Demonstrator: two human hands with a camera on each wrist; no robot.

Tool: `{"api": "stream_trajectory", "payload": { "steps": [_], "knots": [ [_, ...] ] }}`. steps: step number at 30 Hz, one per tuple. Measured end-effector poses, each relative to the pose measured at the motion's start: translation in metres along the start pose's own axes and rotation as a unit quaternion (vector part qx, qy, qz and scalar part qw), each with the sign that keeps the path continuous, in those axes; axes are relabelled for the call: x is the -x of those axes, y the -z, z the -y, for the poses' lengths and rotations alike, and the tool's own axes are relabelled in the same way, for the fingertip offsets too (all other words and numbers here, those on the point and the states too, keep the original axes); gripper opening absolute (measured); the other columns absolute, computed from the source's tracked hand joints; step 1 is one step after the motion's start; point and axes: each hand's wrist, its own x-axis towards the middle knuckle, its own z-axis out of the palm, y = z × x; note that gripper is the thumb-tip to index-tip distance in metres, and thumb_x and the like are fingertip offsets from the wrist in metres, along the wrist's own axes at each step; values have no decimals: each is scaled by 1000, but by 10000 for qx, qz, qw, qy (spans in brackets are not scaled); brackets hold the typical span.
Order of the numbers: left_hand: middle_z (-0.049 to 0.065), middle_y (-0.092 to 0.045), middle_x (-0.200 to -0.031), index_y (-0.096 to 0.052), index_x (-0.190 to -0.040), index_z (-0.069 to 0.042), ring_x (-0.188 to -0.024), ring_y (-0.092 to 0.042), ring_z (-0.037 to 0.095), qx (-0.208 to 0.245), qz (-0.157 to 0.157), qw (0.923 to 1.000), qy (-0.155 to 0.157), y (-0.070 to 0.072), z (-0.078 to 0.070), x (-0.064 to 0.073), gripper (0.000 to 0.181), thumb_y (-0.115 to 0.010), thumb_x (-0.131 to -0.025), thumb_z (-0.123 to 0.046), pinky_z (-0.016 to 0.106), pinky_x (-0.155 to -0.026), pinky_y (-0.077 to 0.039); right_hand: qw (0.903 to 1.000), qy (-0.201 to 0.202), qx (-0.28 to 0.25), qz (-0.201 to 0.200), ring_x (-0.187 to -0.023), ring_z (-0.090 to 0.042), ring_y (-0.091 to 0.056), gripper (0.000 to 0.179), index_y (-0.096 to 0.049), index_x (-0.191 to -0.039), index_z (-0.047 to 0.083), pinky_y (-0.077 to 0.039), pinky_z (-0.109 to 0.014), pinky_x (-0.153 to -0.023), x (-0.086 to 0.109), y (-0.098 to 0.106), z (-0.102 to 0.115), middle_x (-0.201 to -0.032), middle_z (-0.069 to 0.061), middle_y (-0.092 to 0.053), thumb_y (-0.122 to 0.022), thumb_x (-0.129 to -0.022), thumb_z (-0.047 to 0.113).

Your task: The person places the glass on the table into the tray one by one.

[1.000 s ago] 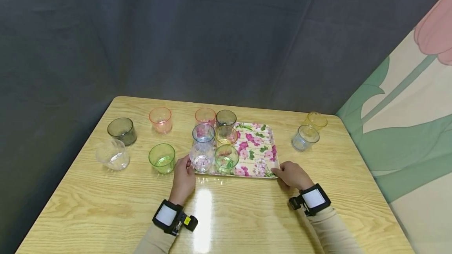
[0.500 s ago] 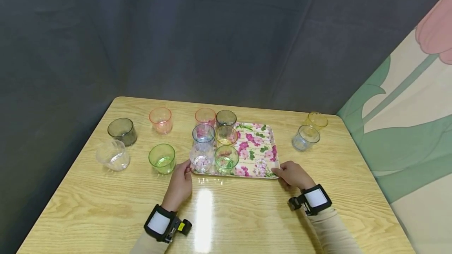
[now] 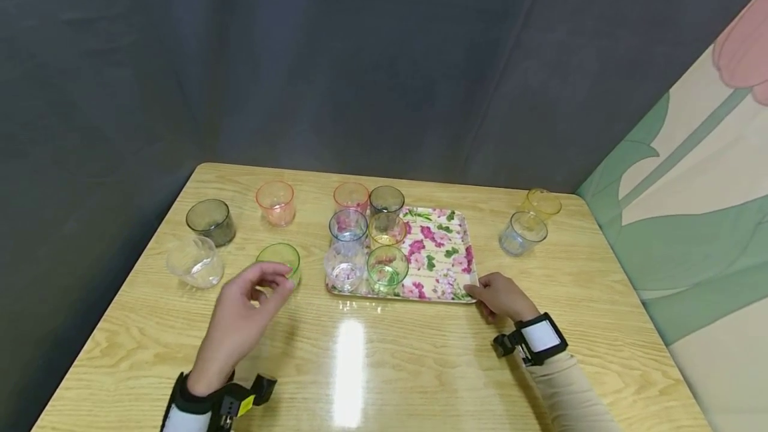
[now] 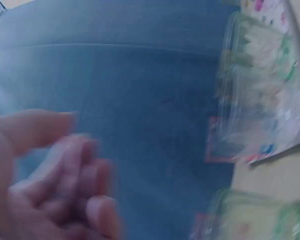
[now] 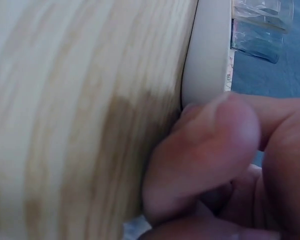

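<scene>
My left hand (image 3: pixel 243 315) is in the air at the near left of a green glass (image 3: pixel 279 255), overlapping its rim in the head view. Its fingers are loosely bent with nothing between them; the left wrist view shows the same hand (image 4: pixel 60 185) blurred and apart from the glasses. With thumb on the rim and fingers against the side, my right hand (image 3: pixel 504 295) grips the near right corner of a flowered tray (image 3: pixel 441 259). On the tray's left half stand several glasses in two columns, a clear one (image 3: pixel 345 272) and a green one (image 3: pixel 387 275) nearest me.
Left on the wooden table (image 3: pixel 408 365) stand a pink glass (image 3: pixel 276 205), a grey glass (image 3: pixel 211 224) and a tilted clear glass (image 3: pixel 198 265). A pale blue glass (image 3: pixel 522 235) and a yellow glass (image 3: pixel 543 204) stand at the right. A dark curtain (image 3: pixel 384 65) hangs behind.
My left hand has let go of the tray's near left corner and moved left, up to the green glass. The right hand stays on its corner, and the tray stays put.
</scene>
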Motion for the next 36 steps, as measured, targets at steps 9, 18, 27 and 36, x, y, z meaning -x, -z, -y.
{"api": "stream_trajectory", "payload": {
  "steps": [9, 18, 27, 36],
  "knots": [
    [-12, -57, -131, -55, -131, 7, -125, -49, 10, 1016, -1298, 9733, -1597, 8, 17, -23, 54, -71, -80, 13, 22, -98, -39, 10000, 26, -15, 5, -42, -13, -49, 43, -54, -64, 8, -39, -27, -47, -2, -1, -2, -46, 3, -49, -57, -100, 30],
    [8, -7, -168, -6, -161, -17, -156, -4, 30, 971, -293, 9939, 433, 3, 65, -43, 101, -76, -88, -16, 54, -125, -11, 9999, -94, 3, 49, -42, -12, -48, 43, -54, -64, 8, -37, -26, -47, -1, -2, 0, -46, 3, -50, -55, -101, 30],
    [15, -4, -167, 9, -160, -19, -156, -4, 30, 1002, 225, 9840, 1454, -7, 97, -44, 116, -79, -85, -21, 46, -126, -12, 9999, -70, 125, -15, -41, -12, -48, 42, -55, -64, 8, -36, -25, -45, 0, -2, 2, -46, 3, -49, -55, -101, 28],
    [19, -15, -165, -8, -161, -13, -154, -12, 38, 982, 496, 9836, 1427, -10, 101, -41, 107, -81, -84, -24, 55, -123, -16, 9997, -66, 246, -60, -41, -13, -47, 42, -54, -64, 9, -34, -25, -46, 0, -2, 2, -46, 3, -49, -55, -101, 29]
  ]
}}
